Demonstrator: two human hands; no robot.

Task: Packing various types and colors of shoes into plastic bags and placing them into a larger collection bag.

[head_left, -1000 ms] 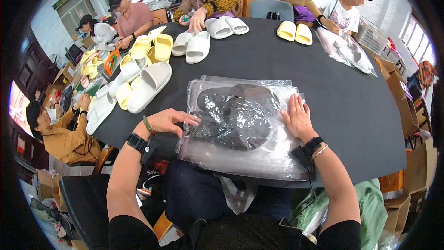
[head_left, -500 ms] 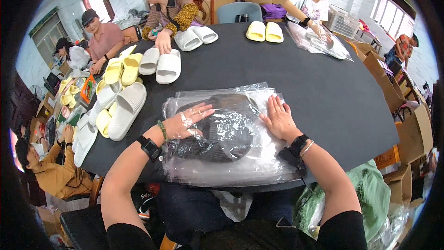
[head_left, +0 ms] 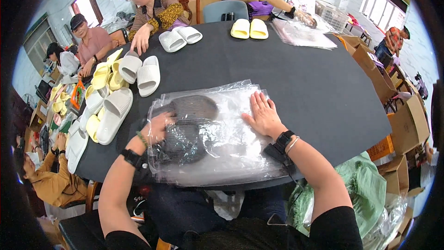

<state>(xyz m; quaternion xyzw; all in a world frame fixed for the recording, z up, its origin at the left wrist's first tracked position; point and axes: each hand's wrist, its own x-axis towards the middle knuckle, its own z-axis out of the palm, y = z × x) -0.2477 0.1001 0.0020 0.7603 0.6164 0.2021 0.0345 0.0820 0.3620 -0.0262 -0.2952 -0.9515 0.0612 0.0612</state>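
Observation:
A pair of dark ribbed slippers point(head_left: 187, 134) lies on the left part of a stack of clear plastic bags point(head_left: 240, 143), with shiny film over it. My left hand point(head_left: 158, 128) is at the stack's left edge, its fingers curled at the side of the dark slippers. The fingertips are blurred and partly hidden by film. On the right part of the stack my right hand point(head_left: 264, 116) lies flat, fingers stretched out, pressing the bags and holding nothing.
The black table point(head_left: 319, 111) carries white and yellow slippers point(head_left: 115, 104) at the left, white slippers point(head_left: 180, 38) and yellow slippers point(head_left: 249, 29) at the far side. Several people sit around it. A green sack point(head_left: 358, 180) and cardboard boxes point(head_left: 411, 125) stand at the right.
The dark slippers have shifted left over the bags. My left hand has moved left and curled its fingers; my right hand stays flat. A co-worker's hand moved from a white slipper to a greyish one.

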